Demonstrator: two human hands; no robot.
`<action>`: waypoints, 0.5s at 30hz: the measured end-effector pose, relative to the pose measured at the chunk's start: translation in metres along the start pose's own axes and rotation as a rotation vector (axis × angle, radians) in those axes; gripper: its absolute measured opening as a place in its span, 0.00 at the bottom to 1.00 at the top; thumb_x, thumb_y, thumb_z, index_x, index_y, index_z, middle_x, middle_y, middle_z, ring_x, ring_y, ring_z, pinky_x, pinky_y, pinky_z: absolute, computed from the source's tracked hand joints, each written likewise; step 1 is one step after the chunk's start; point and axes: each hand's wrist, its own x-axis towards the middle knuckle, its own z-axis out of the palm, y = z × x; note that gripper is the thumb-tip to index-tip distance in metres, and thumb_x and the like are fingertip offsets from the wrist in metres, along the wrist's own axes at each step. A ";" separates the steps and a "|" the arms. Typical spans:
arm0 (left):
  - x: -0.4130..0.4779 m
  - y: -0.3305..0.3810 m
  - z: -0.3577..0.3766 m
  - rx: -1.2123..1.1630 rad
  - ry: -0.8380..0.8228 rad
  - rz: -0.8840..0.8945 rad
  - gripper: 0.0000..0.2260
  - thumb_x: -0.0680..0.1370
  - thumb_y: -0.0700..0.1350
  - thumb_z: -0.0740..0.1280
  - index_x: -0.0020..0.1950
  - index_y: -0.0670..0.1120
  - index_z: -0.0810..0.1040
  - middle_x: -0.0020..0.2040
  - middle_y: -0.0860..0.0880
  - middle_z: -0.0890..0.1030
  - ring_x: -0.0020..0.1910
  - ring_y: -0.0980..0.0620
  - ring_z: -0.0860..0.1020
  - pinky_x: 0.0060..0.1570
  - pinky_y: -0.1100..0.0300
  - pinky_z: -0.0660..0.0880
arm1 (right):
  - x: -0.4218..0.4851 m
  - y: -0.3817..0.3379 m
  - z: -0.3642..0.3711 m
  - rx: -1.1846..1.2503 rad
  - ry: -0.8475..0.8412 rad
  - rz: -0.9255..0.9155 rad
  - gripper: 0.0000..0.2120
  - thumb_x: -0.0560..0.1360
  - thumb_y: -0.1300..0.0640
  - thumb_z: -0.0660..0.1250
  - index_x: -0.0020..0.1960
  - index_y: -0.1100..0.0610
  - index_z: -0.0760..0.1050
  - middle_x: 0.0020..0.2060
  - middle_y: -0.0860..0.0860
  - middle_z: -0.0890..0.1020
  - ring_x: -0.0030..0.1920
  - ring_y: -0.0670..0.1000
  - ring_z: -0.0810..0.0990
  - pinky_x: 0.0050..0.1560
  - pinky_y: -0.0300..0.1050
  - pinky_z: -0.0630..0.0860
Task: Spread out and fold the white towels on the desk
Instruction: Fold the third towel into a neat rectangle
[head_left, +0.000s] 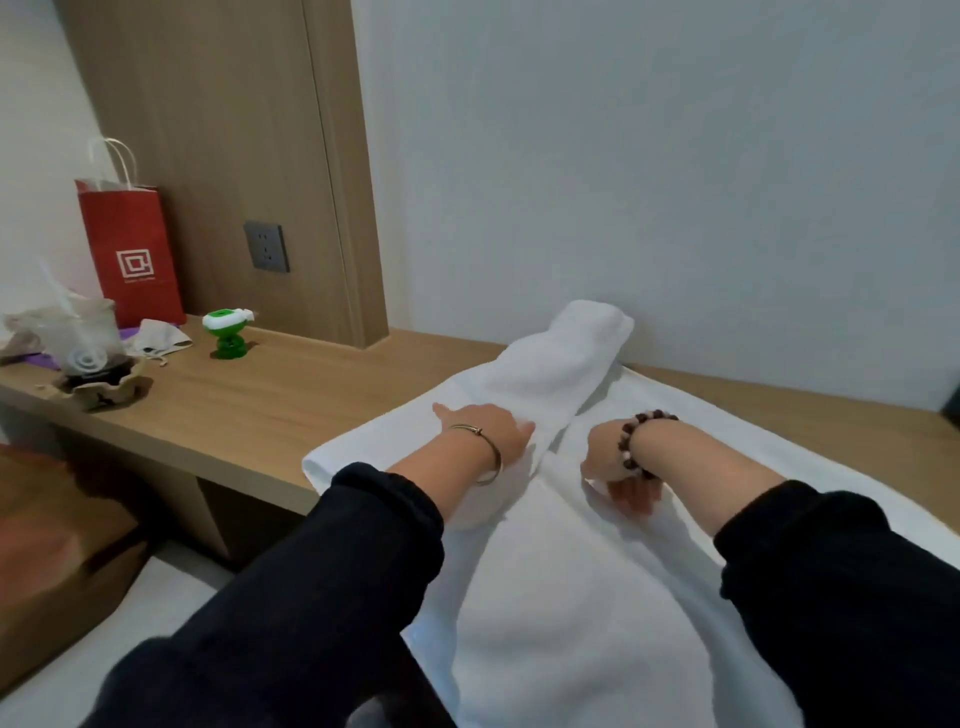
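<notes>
Dark sleeves (322, 587) foremost, over the white towel (561, 623) spread on the desk (249, 415) under the fingers: left hand (485, 431) flat, fingers straight, a bunched towel (561, 364) just beyond its fingertips; right hand (613, 467) curled onto the cloth, grip unclear; an uneven pull would likely skew the fold.

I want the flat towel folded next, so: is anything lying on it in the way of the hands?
Yes. A bunched white towel lies across the far left part of the flat towel, and the left hand rests on it. The right hand presses the flat towel directly; nothing else sits on it.
</notes>
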 end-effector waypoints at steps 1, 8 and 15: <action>-0.001 0.004 0.003 -0.089 -0.027 -0.063 0.29 0.77 0.65 0.49 0.68 0.48 0.69 0.68 0.46 0.71 0.67 0.41 0.67 0.67 0.34 0.53 | 0.002 0.001 -0.002 0.021 0.051 -0.004 0.14 0.76 0.57 0.55 0.37 0.59 0.74 0.35 0.56 0.81 0.31 0.54 0.78 0.32 0.39 0.73; -0.015 0.015 0.049 -0.057 -0.089 -0.034 0.37 0.74 0.69 0.49 0.77 0.54 0.42 0.78 0.51 0.40 0.76 0.43 0.38 0.65 0.30 0.41 | -0.002 0.033 0.042 -0.167 0.288 0.068 0.18 0.73 0.60 0.60 0.62 0.57 0.68 0.61 0.56 0.71 0.60 0.57 0.71 0.51 0.50 0.72; 0.003 0.034 0.055 0.033 -0.085 0.211 0.32 0.75 0.69 0.46 0.76 0.61 0.42 0.78 0.54 0.40 0.76 0.46 0.38 0.64 0.29 0.41 | -0.018 0.050 0.022 -0.291 0.272 0.122 0.08 0.74 0.58 0.58 0.48 0.55 0.75 0.43 0.49 0.78 0.42 0.52 0.75 0.42 0.43 0.72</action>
